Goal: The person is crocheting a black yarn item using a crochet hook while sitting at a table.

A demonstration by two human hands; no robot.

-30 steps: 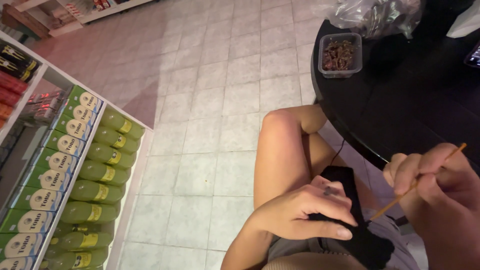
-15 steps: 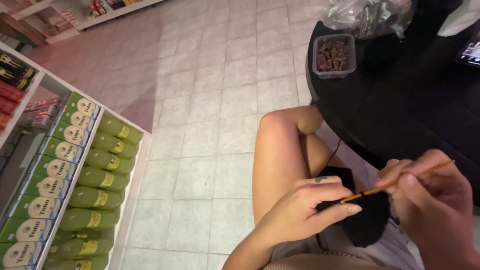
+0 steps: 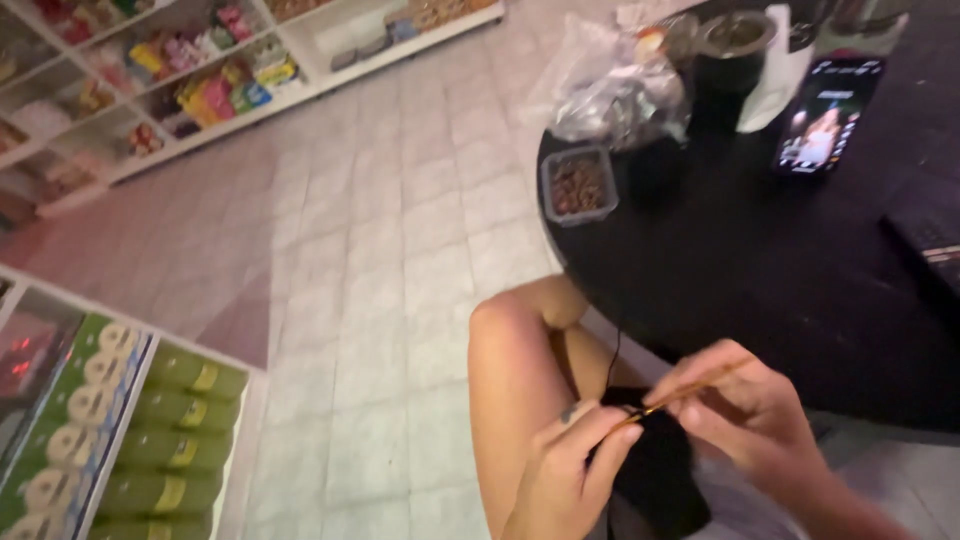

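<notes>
My left hand pinches the top edge of a black crocheted piece that lies over my lap. My right hand grips a thin orange-tan crochet hook, whose tip meets the black piece between the two hands. A black yarn strand runs up from the work toward the table edge. My bare knee rises just left of the hands.
A round black table stands to the right, bearing a small clear tub of brown bits, a crumpled plastic bag, a dark cup and a lit phone. Shelves of green rolls stand at the left, and snack shelves at the back.
The view has tilted up and right, so more of the table and its phone shows. My hands have come closer together, and the hook lies flatter across the work.
</notes>
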